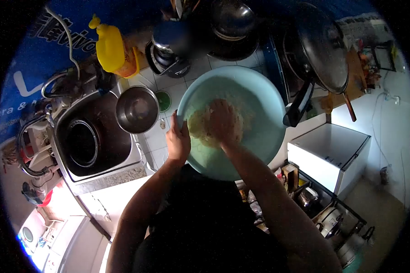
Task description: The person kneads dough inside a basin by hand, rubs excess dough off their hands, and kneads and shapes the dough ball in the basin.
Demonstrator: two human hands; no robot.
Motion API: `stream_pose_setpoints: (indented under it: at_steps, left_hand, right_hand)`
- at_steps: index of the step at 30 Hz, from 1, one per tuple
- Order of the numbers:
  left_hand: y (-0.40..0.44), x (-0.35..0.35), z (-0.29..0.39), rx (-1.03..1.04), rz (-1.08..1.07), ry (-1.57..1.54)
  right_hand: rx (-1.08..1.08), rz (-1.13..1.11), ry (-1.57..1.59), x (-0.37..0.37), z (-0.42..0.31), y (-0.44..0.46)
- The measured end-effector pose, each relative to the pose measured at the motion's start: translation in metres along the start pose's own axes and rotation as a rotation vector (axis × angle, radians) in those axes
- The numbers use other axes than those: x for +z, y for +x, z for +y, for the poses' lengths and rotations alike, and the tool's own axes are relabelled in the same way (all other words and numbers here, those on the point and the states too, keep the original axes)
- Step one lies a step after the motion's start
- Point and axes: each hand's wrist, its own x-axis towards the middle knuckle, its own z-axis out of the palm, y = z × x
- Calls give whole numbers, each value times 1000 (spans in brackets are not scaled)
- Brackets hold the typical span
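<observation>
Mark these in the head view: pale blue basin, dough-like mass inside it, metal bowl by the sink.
Pale blue basin (266, 129): head view, inner wall, right side of the picture.
Dough-like mass (200, 129): head view, exposed left part.
Metal bowl (134, 122): head view, inner wall near the bottom.

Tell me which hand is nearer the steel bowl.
Left. The left hand holds the basin on the side facing the steel bowl; the right hand is in the dough-like mix inside, farther off.
</observation>
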Motion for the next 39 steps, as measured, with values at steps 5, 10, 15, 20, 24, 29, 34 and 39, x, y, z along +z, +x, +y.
stream_pose_setpoints:
  at_steps: [5,10,15,20,24,29,34,39]
  left_hand:
    - [0,4,-8,42,52,-44]
    - [2,3,-12,28,21,-70]
    - [2,6,-10,5,14,-71]
    - [-3,-1,4,43,65,-78]
    - [-3,9,-12,82,109,-97]
    - [2,7,-18,152,151,-69]
    - [12,6,-34,105,117,-82]
    - [14,2,-23,35,117,2]
  right_hand:
    - [80,56,178,9,14,33]
    - [557,394,1383,-7,51,28]
    - [524,5,522,26,135,-45]
    - [321,269,113,36,47,-74]
    - [642,172,584,-8,9,-82]
    - [383,323,724,-53,11,-99]
    - [36,233,361,-104,38,-80]
    - [-150,-10,167,-88,66,-78]
